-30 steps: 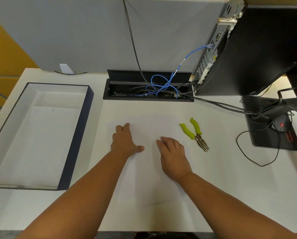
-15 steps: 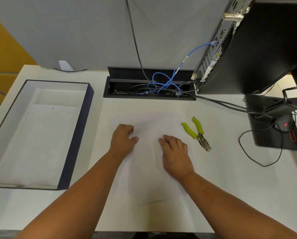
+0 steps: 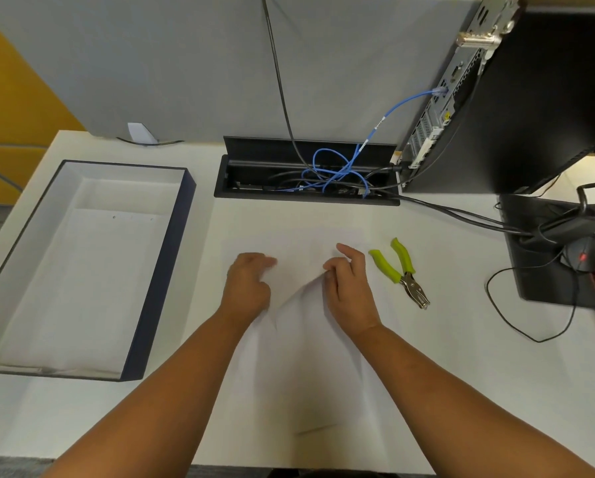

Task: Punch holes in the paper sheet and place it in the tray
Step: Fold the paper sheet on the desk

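Observation:
A white paper sheet (image 3: 299,357) lies on the white desk in front of me, bunched up into a ridge between my hands. My right hand (image 3: 349,288) pinches a fold of the sheet with thumb and fingers. My left hand (image 3: 249,286) rests on the sheet's left part with curled fingers; whether it grips the paper is unclear. A hole punch with green handles (image 3: 401,270) lies on the desk just right of my right hand. The white tray with a dark blue rim (image 3: 158,281) sits at the left, with a white sheet inside.
A cable box (image 3: 306,177) with blue and black cables is sunk into the desk behind the sheet. A black computer case (image 3: 517,108) stands at the back right. A black pad with a mouse (image 3: 580,258) and loose cables lies at the right.
Both hands went from lying flat on the sheet to curling their fingers. The right hand has pinched the paper and lifted a fold, so the sheet now buckles between the hands.

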Available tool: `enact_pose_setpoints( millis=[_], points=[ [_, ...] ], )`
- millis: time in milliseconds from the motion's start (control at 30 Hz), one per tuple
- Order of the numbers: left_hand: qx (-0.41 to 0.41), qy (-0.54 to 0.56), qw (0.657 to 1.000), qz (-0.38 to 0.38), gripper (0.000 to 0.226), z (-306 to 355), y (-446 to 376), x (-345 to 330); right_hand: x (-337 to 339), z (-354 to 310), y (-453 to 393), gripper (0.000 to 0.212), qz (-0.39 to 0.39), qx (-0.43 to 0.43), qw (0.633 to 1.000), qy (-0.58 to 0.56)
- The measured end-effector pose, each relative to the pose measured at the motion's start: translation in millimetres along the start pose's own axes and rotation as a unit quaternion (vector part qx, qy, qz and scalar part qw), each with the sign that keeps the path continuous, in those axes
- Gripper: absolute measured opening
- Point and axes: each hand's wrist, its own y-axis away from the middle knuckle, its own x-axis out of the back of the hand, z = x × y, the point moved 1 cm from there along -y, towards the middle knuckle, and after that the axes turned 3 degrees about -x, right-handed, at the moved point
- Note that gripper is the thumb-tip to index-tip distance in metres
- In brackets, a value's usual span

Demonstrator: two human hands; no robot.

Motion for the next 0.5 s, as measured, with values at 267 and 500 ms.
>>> enact_pose_setpoints(
  millis=[267, 500],
  points=[
    [0.099, -0.174, 0.979, 0.020, 0.075, 6, -16, -12, -8, 9, 8, 0.021, 0.005, -0.023, 0.999, -0.028],
    [0.125, -0.197, 0.972, -0.011, 0.093, 15, -28, -11, -10, 12, 7, 0.024, 0.006, 0.004, 1.000, -0.005]
  ],
)
